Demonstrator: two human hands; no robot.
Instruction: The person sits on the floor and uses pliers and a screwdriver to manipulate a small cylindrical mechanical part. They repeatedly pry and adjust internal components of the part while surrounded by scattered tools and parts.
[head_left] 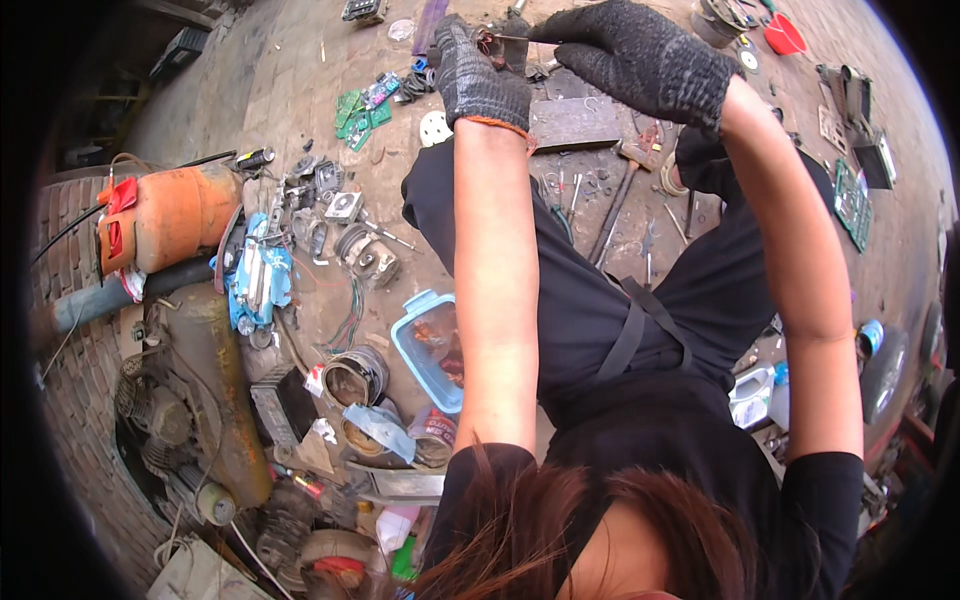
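Note:
Both hands wear grey-black knit gloves and are raised at the top of the view. My left hand (482,78) grips a small dark metal part (497,48) with copper-coloured wire showing on it; its far side is partly hidden. My right hand (635,60) is closed on a thin metal tool (520,39), whose shaft reaches to that part. Beyond and below them on the ground are a dark rectangular block (572,124) and a long-handled hammer (625,185).
Green circuit boards (357,117), an orange gas cylinder (175,220), a rusty compressor tank (220,390), a blue plastic tub (410,325), cans (355,372) and scattered metal parts lie on the left. A red scoop (785,35), another circuit board (852,205) and a white jug (750,395) are on the right.

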